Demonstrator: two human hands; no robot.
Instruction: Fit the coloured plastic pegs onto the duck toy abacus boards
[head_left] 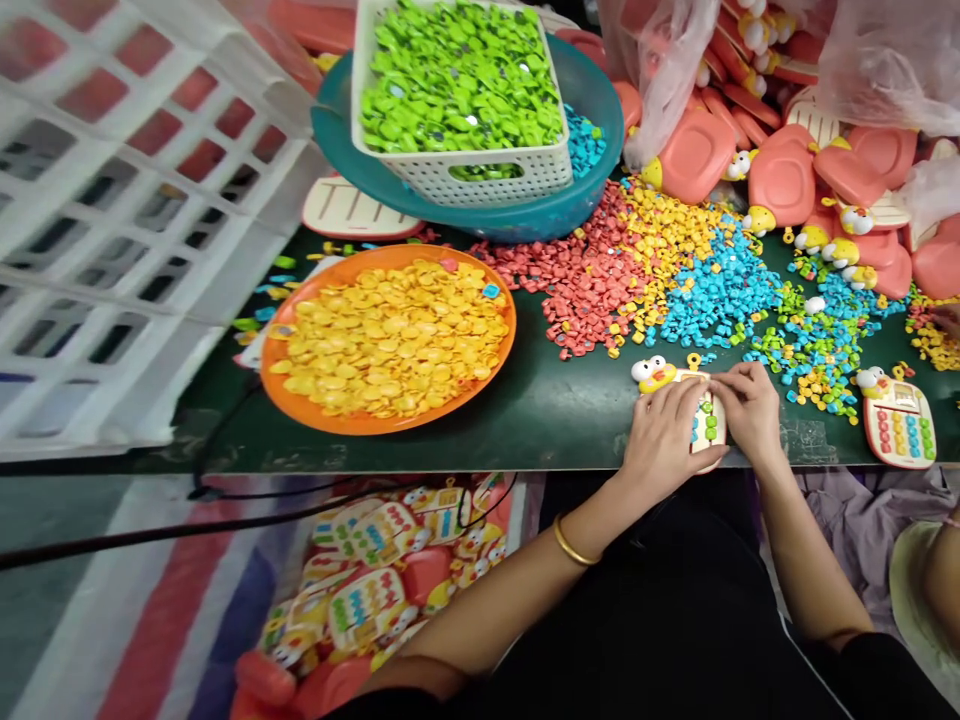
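Observation:
A small duck-headed toy calculator (pixel 701 408) lies near the front edge of the dark green table (pixel 540 420). My left hand (pixel 664 432) rests over its left side, fingers curled on the case. My right hand (pixel 750 405) covers its right side, fingertips pressed on the button face. Coloured buttons show between my two hands. The yellow duck head (pixel 652 373) sticks out above my left hand.
An orange plate (pixel 300 395) of yellow pieces sits left. Red (pixel 592 285), yellow, blue (pixel 720 295) and green button heaps lie behind my hands. A finished calculator (pixel 898 422) is at right. A white basket (pixel 461 95) of green pieces stands in a teal bowl. White crate (pixel 112 220) far left.

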